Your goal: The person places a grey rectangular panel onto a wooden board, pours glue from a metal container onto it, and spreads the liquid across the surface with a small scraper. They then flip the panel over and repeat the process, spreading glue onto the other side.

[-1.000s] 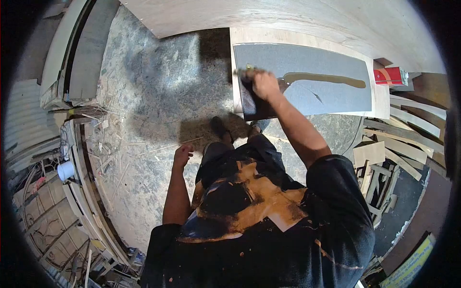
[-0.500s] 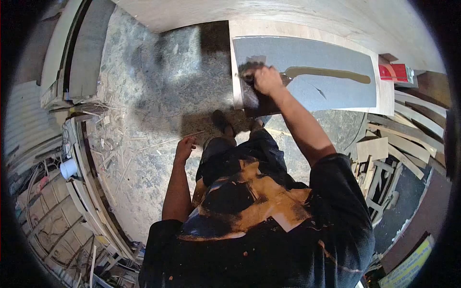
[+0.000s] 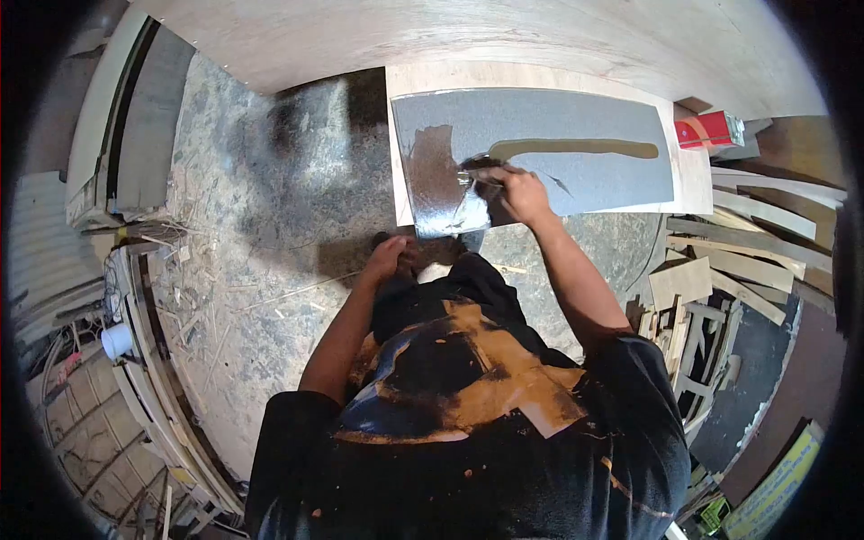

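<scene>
My right hand [image 3: 524,194] is closed around a dark spreader [image 3: 484,171], its edge down on a grey sheet [image 3: 585,112]. Left of the spreader, a wet, glossy brown coat of glue [image 3: 434,166] covers the sheet's left end down to the near edge. A thick olive-brown line of glue [image 3: 576,148] runs from near the spreader toward the right. Just off the sheet's near left corner hangs my left hand [image 3: 389,256], fingers loosely bent and apart, with nothing visible in it.
Under the sheet lies a pale plywood board [image 3: 693,180]; a large plywood panel [image 3: 432,31] rises beyond it. A red box [image 3: 706,130] sits at the right end. Wood offcuts [image 3: 720,261] pile up on the right, and scraps litter the concrete floor [image 3: 243,225].
My right hand has drawn the spreader toward me, and the brown coat at the left end shows uncovered. My left hand has moved up and right, closer to the sheet. The view has shifted slightly.
</scene>
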Action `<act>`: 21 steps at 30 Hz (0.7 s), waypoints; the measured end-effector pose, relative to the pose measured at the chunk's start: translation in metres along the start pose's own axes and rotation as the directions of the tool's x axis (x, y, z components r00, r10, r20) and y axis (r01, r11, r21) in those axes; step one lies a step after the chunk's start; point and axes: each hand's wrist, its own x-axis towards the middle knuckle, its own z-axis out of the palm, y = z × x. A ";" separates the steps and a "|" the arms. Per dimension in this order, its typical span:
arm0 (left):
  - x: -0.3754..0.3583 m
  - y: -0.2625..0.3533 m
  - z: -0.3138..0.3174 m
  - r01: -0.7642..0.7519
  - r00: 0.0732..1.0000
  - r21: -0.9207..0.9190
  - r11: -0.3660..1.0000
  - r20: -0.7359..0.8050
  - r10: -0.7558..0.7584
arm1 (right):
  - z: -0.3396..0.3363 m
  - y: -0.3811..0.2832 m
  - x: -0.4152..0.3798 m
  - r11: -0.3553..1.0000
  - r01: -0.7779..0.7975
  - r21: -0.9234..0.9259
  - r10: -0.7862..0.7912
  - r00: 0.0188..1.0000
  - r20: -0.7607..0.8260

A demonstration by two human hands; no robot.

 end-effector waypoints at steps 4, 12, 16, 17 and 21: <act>-0.006 0.024 0.036 0.047 0.984 -0.262 0.964 -0.154 -0.090 | 0.048 0.004 -0.013 0.963 0.092 -0.255 -0.092 0.996 0.014; 0.001 -0.009 0.059 -0.140 0.940 -0.416 0.898 -0.342 -0.012 | -0.005 -0.001 0.055 0.971 0.206 -0.120 -0.220 0.968 -0.118; 0.007 -0.007 0.071 -0.196 0.878 -0.420 0.886 -0.478 -0.032 | 0.028 0.000 0.061 0.958 0.231 -0.168 -0.239 0.971 -0.030; 0.011 -0.009 0.072 -0.222 0.861 -0.407 0.886 -0.509 -0.018 | 0.034 0.000 0.044 0.943 0.278 -0.184 -0.284 0.959 -0.009; 0.015 -0.012 0.071 -0.265 0.865 -0.406 0.874 -0.500 0.030 | 0.056 0.003 -0.024 0.954 0.271 -0.128 -0.253 0.958 0.136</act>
